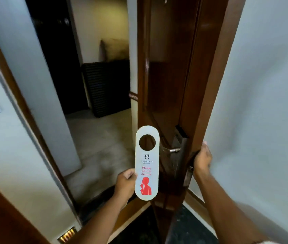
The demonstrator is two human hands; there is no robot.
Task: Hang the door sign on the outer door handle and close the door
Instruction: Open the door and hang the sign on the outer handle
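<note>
Door sign held upright at the frame centre

Your left hand [126, 182] grip pinches the door sign [146, 162]; your right hand [202, 160] grip closes around the door [171, 76] edge.

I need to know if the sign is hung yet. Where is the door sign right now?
Not hung: in the head view the door sign is upright at centre, pinched by the left hand, just left of the door handle.
</note>
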